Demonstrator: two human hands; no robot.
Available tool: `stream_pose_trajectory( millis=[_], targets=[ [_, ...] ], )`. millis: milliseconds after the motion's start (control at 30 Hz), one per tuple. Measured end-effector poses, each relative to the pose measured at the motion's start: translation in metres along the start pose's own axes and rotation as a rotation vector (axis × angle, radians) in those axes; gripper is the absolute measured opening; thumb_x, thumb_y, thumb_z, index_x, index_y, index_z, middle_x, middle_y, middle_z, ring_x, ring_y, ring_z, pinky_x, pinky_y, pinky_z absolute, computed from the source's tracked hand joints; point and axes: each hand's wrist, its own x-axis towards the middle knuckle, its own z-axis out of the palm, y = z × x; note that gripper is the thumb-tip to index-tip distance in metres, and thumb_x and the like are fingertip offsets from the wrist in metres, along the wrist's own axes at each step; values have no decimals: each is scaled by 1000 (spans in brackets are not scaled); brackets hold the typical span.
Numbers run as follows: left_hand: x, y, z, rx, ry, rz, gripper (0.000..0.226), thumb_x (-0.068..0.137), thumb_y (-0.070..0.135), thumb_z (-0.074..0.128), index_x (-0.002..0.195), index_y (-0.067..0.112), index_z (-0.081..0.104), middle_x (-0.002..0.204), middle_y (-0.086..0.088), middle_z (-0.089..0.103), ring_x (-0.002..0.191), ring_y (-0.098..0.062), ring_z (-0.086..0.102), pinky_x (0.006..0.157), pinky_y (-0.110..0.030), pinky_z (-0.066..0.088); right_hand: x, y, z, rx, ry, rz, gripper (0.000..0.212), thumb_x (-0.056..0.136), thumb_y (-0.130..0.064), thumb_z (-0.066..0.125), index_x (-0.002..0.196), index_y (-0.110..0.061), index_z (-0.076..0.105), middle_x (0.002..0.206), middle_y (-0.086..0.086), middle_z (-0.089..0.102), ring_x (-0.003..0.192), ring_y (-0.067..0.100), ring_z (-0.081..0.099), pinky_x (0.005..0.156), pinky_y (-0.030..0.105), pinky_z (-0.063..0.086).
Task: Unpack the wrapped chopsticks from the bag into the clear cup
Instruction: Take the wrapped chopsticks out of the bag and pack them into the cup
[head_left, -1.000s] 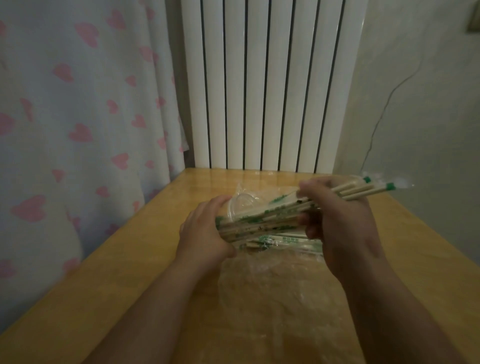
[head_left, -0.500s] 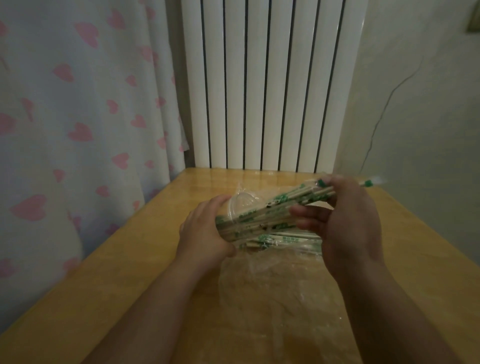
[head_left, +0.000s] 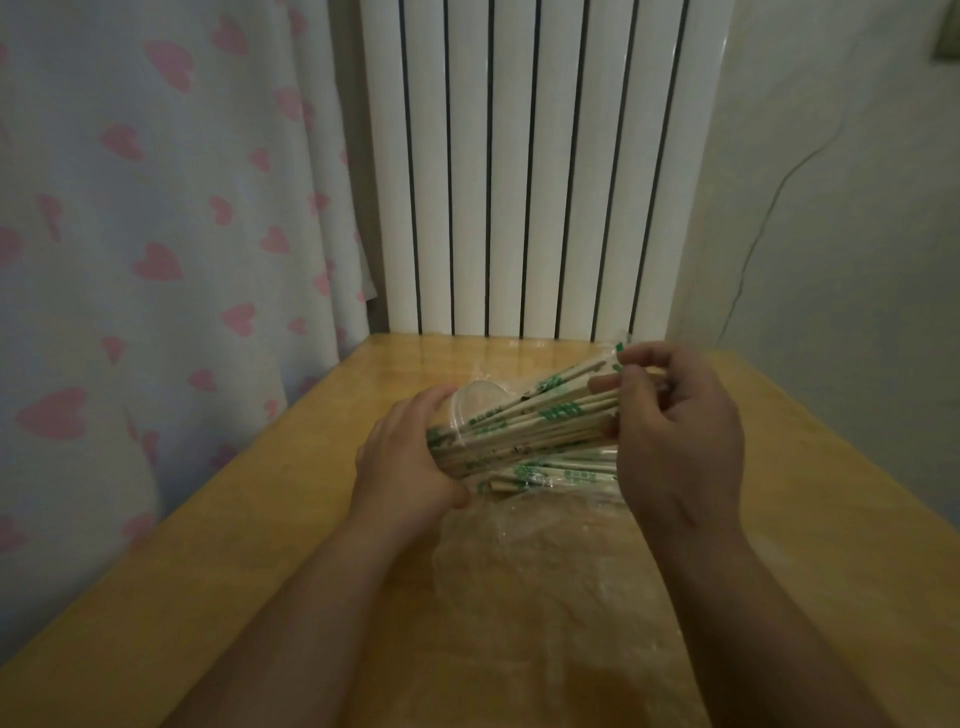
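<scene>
Head-worn view, close, forward and down

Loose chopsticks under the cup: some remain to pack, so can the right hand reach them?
Probably yes: the loose chopsticks lie below the right hand, seemingly uncovered, though it is pinching the bundle in the clear cup.

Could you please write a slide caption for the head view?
Left hand grips the tilted clear cup; right hand holds wrapped chopsticks sticking out of it.
</scene>
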Motion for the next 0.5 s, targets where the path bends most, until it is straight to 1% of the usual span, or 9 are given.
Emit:
stream_pose_trajectory(
  millis=[67, 100, 167, 233, 300, 333, 400, 433, 500],
  targets=[
    [1, 0, 1, -8, 0, -2, 107, 45, 18, 90, 136, 44, 40, 125, 14, 47, 120, -17, 44, 101, -49, 42, 1, 5, 2, -188, 35, -130, 19, 97, -23, 47, 96, -28, 65, 87, -9, 68, 73, 12, 62, 62, 36, 50],
    [1, 0, 1, -7, -2, -3, 107, 45, 18, 90, 136, 44, 40, 125, 14, 47, 120, -17, 44, 100, -49, 42, 1, 7, 3, -236, 36, -164, 24, 96, -26, 44, 100, -25, 68, 94, -6, 68, 83, 16, 61, 72, 41, 52],
    [1, -1, 1, -11, -3, 0, 107, 44, 17, 90, 135, 44, 40, 127, 13, 49, 120, -18, 44, 99, -49, 43, 1, 9, 6, -278, -32, -181, 37, 95, -30, 39, 113, -18, 69, 109, -3, 67, 100, 19, 59, 88, 47, 50],
    [1, -1, 1, -24, -4, -1, 106, 45, 16, 90, 135, 44, 41, 127, 12, 49, 120, -18, 44, 99, -49, 43, -2, 12, 9, -292, -117, -160, 40, 95, -31, 37, 120, -18, 65, 110, -5, 65, 102, 17, 58, 90, 47, 49],
    [1, -1, 1, -26, -9, -5, 106, 45, 15, 89, 135, 44, 41, 127, 12, 49, 120, -18, 44, 99, -49, 42, -4, 16, 11, -274, -121, -151, 34, 96, -32, 39, 122, -23, 59, 108, -6, 62, 100, 16, 57, 86, 46, 51],
    [1, -1, 1, -25, -12, -4, 107, 45, 16, 89, 135, 45, 40, 127, 13, 49, 119, -18, 44, 99, -50, 43, -4, 16, 11, -256, -107, -137, 32, 97, -33, 41, 126, -26, 52, 112, -6, 59, 103, 16, 57, 86, 46, 52],
    [1, -1, 1, -22, -10, 2, 107, 44, 16, 90, 135, 45, 40, 126, 13, 49, 118, -18, 45, 97, -49, 44, -4, 15, 10, -231, -103, -107, 40, 97, -35, 47, 136, -32, 38, 130, -5, 52, 118, 15, 51, 94, 46, 49],
    [1, -1, 1, -21, -8, 3, 107, 44, 16, 90, 135, 45, 40, 126, 13, 49, 118, -17, 45, 97, -49, 44, -4, 15, 9, -237, -116, -104, 44, 98, -35, 48, 140, -32, 36, 137, -5, 49, 124, 14, 47, 99, 44, 47],
    [1, -1, 1, -20, -4, 2, 107, 45, 16, 90, 135, 44, 40, 126, 13, 48, 119, -17, 45, 98, -48, 44, -3, 14, 8, -278, -155, -132, 38, 100, -33, 47, 138, -27, 49, 141, -4, 50, 127, 14, 47, 103, 42, 43]
  ],
)
